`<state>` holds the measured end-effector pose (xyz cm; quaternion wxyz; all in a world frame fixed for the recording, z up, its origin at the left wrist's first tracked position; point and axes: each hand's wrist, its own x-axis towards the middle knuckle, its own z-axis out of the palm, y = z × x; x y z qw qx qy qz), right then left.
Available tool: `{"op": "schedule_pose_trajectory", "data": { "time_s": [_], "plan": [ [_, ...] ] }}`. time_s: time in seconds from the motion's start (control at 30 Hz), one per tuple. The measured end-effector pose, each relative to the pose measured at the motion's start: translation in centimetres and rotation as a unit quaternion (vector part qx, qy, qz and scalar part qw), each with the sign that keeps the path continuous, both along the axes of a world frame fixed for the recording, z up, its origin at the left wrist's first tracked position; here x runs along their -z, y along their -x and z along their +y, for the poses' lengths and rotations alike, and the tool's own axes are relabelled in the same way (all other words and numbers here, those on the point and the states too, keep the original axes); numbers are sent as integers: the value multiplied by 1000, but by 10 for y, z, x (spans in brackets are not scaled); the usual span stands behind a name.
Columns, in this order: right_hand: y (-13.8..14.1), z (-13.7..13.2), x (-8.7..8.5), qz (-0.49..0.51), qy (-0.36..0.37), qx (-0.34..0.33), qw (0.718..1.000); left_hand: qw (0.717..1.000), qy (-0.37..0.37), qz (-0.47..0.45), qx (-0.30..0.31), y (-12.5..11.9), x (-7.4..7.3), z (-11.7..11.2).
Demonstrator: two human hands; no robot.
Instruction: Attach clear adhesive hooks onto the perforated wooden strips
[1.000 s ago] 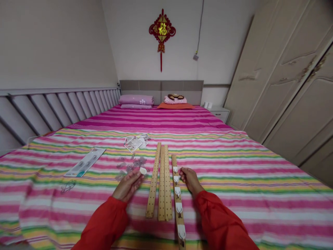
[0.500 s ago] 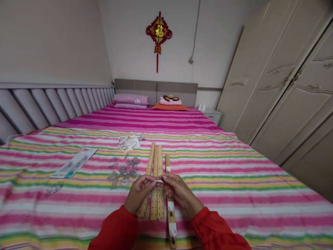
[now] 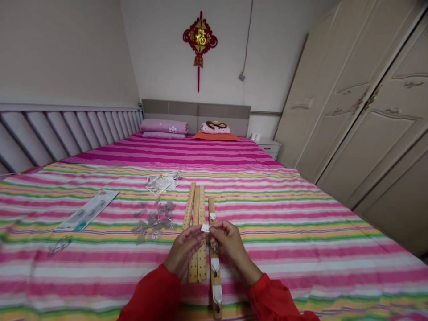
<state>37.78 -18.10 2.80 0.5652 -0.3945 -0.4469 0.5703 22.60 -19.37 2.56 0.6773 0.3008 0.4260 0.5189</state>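
Red sleeves frame the bottom of the view, and the two hands now meet over the wooden strips, whereas a second ago they were apart: the left hand (image 3: 183, 252) was out by the clear hooks and the right hand (image 3: 232, 243) rested at the far end of the hooked strip. Both hands now pinch one white piece (image 3: 205, 228) between their fingertips, the left from the left side and the right from the right. The piece is small, flat and pale, and its finer shape is too small to tell. It sits held up just above the strips, between the two hands. Below the right hand lies the hooked strip (image 3: 216, 278), a narrow wooden slat running away from the person with white hooks (image 3: 216, 266) fixed along it. Just to its left, under the left hand, lie the bare strips (image 3: 197, 209), perforated and side by side. Farther left on the striped bed (image 3: 301, 232) are a scatter of clear hooks (image 3: 154, 218) and a packaging card (image 3: 87, 210), with a clear packet (image 3: 158, 183) beyond. Pillows (image 3: 163, 127) lie at the headboard, and a red ornament (image 3: 199, 38) hangs on the wall.
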Motion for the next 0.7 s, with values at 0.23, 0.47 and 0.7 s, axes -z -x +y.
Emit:
{"op": "schedule_pose_trajectory", "data": {
  "time_s": [0.23,0.47,0.7],
  "plan": [
    [9,-11,9,-75,-35,53,995,998,6,58,-27,-5,6,8],
    [1,-8,10,-71,-11,4,997,997,10,65,-28,-6,1,20],
    [-11,25,7,-31,2,47,998,990,-37,135,29,-15,-6,58]
  ]
}}
